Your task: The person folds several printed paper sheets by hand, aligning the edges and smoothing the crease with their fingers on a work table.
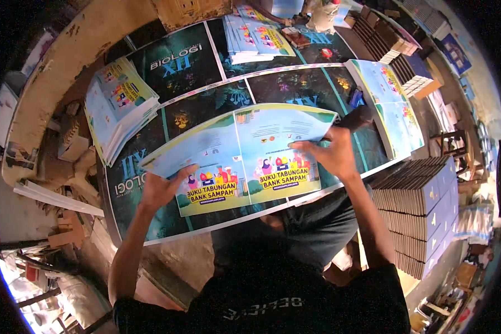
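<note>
A wide printed sheet (228,136), light blue with a yellow-green border and cartoon figures, arches between my hands over the table. My left hand (162,188) pinches its left side, thumb on top. On the other side my right hand (333,150) grips the right edge, thumb also on the printed face. The sheet's near part lies low toward the table edge while its far part bows upward. Beneath it, dark printed sheets (186,55) with teal lettering cover the tabletop.
Stacks of similar printed sheets stand at the left (117,106), the back (256,39) and the right (387,106) of the table. A small blue object (356,98) lies beside the right stack. Tall piles of bound books (414,211) stand right of the table.
</note>
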A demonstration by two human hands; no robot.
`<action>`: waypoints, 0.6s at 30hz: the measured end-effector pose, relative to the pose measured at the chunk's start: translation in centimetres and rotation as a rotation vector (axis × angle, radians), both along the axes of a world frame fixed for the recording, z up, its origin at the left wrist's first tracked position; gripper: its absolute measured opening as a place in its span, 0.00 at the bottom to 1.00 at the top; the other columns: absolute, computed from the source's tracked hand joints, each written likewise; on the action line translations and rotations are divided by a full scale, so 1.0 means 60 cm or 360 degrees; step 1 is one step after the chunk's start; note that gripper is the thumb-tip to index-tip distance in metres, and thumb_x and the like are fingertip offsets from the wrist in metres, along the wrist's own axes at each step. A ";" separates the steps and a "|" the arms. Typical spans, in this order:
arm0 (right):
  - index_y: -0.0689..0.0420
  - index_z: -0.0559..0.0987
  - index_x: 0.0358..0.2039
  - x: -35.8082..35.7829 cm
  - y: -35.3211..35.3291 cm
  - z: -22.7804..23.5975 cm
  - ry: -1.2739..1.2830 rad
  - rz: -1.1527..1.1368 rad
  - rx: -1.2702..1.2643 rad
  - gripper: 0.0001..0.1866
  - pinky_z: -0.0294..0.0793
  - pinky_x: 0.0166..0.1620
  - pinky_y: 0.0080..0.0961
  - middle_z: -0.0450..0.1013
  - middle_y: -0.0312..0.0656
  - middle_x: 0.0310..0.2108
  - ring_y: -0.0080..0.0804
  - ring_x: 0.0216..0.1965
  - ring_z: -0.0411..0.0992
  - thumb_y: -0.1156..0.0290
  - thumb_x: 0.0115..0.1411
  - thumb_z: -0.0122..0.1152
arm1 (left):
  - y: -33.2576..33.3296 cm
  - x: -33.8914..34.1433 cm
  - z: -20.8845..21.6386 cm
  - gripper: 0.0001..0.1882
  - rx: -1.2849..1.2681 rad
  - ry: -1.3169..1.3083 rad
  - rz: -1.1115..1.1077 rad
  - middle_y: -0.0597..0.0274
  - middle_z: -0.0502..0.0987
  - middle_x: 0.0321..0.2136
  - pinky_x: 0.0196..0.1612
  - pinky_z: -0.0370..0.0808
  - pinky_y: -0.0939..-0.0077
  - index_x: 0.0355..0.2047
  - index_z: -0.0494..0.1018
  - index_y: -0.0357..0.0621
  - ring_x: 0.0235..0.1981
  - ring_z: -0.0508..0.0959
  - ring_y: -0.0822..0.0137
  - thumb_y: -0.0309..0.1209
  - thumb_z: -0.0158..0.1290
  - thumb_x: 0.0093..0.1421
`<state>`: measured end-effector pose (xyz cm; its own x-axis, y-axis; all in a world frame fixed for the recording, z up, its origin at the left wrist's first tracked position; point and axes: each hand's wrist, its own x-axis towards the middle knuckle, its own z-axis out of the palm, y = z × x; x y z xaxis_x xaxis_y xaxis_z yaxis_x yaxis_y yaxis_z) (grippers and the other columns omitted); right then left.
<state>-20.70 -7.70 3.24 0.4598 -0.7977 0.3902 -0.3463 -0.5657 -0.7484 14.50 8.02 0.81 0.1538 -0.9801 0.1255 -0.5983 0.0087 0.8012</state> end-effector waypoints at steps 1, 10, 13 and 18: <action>0.60 0.85 0.36 -0.002 -0.002 0.022 -0.0049 0.0084 0.0052 0.13 0.77 0.40 0.26 0.82 0.42 0.32 0.29 0.32 0.80 0.73 0.48 0.76 | 0.008 0.001 0.019 0.13 -0.0074 0.0037 -0.0007 0.57 0.82 0.41 0.40 0.77 0.71 0.41 0.80 0.38 0.34 0.81 0.66 0.27 0.65 0.55; 0.50 0.87 0.38 -0.082 0.067 -0.018 0.0244 0.0296 -0.0288 0.16 0.72 0.57 0.33 0.80 0.38 0.48 0.39 0.57 0.73 0.75 0.46 0.66 | 0.089 -0.044 0.050 0.27 -0.0629 -0.1298 -0.0481 0.66 0.77 0.54 0.54 0.72 0.65 0.50 0.80 0.65 0.54 0.74 0.61 0.31 0.65 0.47; 0.52 0.85 0.44 -0.093 0.081 -0.064 0.0392 0.0397 -0.0259 0.20 0.69 0.61 0.36 0.76 0.41 0.54 0.41 0.59 0.70 0.77 0.46 0.65 | 0.108 -0.044 0.006 0.27 -0.0393 -0.1316 -0.0585 0.69 0.74 0.57 0.57 0.70 0.63 0.52 0.79 0.66 0.57 0.72 0.63 0.32 0.63 0.48; 0.51 0.78 0.54 -0.098 0.080 -0.028 0.0594 0.0111 -0.0321 0.30 0.67 0.63 0.38 0.70 0.44 0.59 0.45 0.60 0.67 0.77 0.46 0.69 | 0.116 -0.039 -0.012 0.25 -0.0456 -0.1230 -0.0386 0.63 0.74 0.57 0.54 0.71 0.63 0.50 0.80 0.55 0.56 0.73 0.61 0.27 0.61 0.49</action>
<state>-26.59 -2.91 1.56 0.6493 -0.6845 0.3316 -0.5282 -0.7195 -0.4509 12.18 15.00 0.06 -0.2863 -0.8893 0.3565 -0.9307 0.3465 0.1170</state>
